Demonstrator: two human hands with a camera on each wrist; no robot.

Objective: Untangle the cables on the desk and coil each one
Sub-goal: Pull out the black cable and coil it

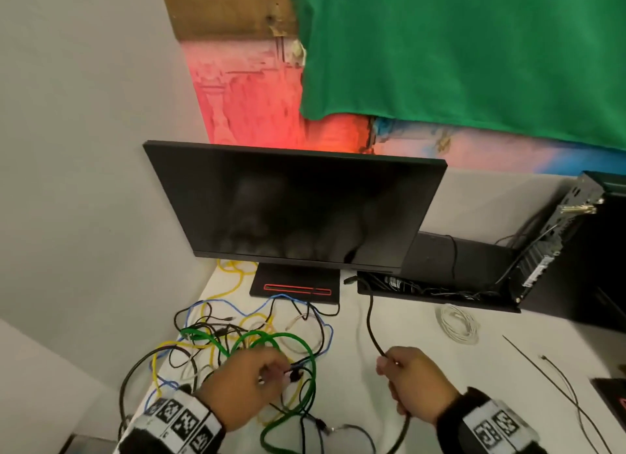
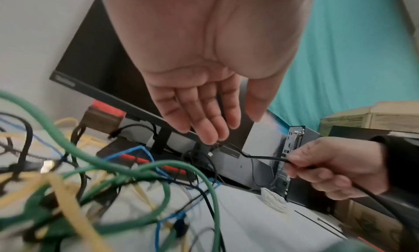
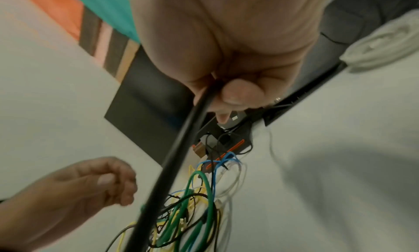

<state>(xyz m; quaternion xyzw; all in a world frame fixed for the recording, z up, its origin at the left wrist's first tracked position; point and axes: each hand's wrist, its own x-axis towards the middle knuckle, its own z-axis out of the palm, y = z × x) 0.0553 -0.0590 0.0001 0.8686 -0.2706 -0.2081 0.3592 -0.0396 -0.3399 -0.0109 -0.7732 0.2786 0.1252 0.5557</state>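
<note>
A tangle of green, yellow, blue and thin black cables (image 1: 250, 338) lies on the white desk in front of the monitor stand. My left hand (image 1: 281, 372) hovers over the tangle's near side. In the left wrist view its fingers (image 2: 204, 123) are straight and relaxed, with nothing between them. My right hand (image 1: 389, 362) grips a thick black cable (image 1: 371, 321) to the right of the tangle. This cable runs from the fist up to the black tray behind the monitor, and its other part hangs down toward me. The right wrist view shows the thumb (image 3: 240, 92) pressed on the thick black cable (image 3: 176, 157).
A dark monitor (image 1: 298, 209) stands at the back. Right of it a black tray (image 1: 437, 292) holds wires, with a small computer (image 1: 548, 243) leaning beside it. A white coiled cable (image 1: 459, 323) lies in front of the tray. Two thin cables (image 1: 559, 382) cross the right side.
</note>
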